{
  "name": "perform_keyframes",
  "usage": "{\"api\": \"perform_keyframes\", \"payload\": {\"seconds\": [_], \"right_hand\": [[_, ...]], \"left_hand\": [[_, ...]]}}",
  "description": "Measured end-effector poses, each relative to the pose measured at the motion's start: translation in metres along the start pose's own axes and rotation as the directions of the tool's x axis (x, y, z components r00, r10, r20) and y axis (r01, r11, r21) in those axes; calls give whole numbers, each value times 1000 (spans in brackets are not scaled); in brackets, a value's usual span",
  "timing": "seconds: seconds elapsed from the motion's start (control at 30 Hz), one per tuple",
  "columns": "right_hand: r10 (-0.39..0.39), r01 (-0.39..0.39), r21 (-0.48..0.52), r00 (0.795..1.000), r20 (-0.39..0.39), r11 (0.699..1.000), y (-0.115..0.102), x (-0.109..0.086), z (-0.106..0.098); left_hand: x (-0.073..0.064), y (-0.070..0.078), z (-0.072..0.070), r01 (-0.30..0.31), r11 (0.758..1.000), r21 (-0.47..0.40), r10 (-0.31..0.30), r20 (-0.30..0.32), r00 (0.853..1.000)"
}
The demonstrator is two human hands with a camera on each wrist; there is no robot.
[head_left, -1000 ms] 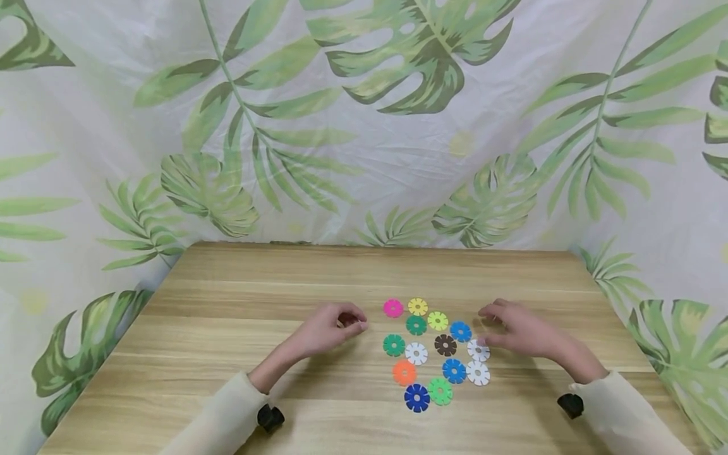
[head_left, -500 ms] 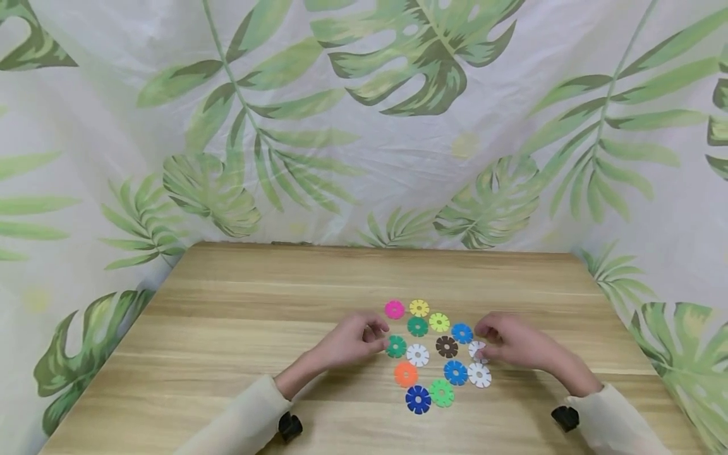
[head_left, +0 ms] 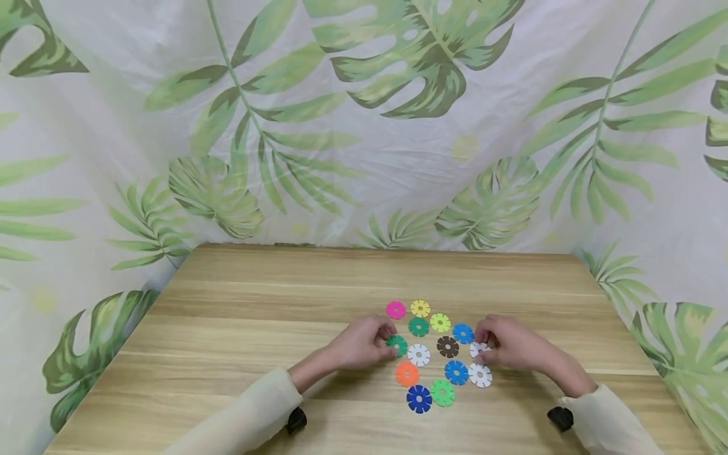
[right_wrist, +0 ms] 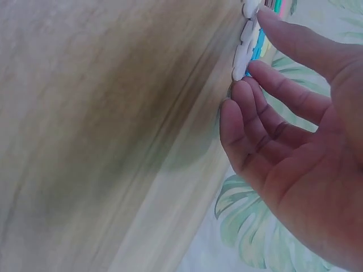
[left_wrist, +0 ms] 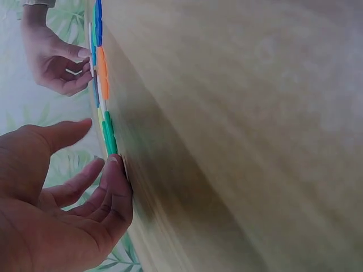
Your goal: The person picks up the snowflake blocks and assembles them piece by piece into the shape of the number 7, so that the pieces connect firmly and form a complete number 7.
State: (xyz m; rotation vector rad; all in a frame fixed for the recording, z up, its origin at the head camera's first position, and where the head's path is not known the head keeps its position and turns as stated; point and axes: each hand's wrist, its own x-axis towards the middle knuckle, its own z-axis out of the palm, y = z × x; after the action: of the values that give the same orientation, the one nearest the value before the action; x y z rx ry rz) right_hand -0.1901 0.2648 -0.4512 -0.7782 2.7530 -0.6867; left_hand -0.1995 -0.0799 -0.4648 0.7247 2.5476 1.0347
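Note:
My left hand (head_left: 364, 342) reaches over a green slotted disc (head_left: 397, 345), covering its left edge. In the left wrist view, the fingertips (left_wrist: 115, 162) are right at the end of the green disc (left_wrist: 110, 133), with the thumb held away from it. My right hand (head_left: 510, 342) is at a white slotted disc (head_left: 479, 348), partly hidden by the thumb. The right wrist view has the thumb and index fingertip apart, close to the row of white discs (right_wrist: 243, 54). All discs lie flat.
Other flat discs fill the space between the hands: pink (head_left: 395, 309), yellow (head_left: 420, 308), brown (head_left: 447, 346), orange (head_left: 407, 373), dark blue (head_left: 419, 399) and more. They lie on a wooden table (head_left: 256, 303). A leaf-print cloth (head_left: 318, 126) hangs behind it.
My left hand has moved right, from bare table to the green disc. My right hand has drawn its fingers closer around the white disc. The discs keep their arrangement.

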Motion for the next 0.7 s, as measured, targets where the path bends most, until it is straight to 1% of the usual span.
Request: {"api": "perform_keyframes", "payload": {"seconds": [0.2, 0.3, 0.53, 0.7], "right_hand": [[21, -21, -7, 1000, 23, 1000, -2, 3, -1], [33, -33, 1, 999, 35, 999, -3, 4, -1], [82, -84, 36, 995, 62, 996, -5, 4, 0], [98, -102, 44, 993, 70, 994, -7, 3, 0]], "left_hand": [[3, 0, 0, -25, 995, 93, 26, -9, 1000], [4, 1, 1, -19, 993, 119, 20, -8, 1000], [6, 4, 2, 18, 992, 125, -18, -2, 1000], [8, 5, 2, 33, 993, 118, -34, 11, 999]]}}
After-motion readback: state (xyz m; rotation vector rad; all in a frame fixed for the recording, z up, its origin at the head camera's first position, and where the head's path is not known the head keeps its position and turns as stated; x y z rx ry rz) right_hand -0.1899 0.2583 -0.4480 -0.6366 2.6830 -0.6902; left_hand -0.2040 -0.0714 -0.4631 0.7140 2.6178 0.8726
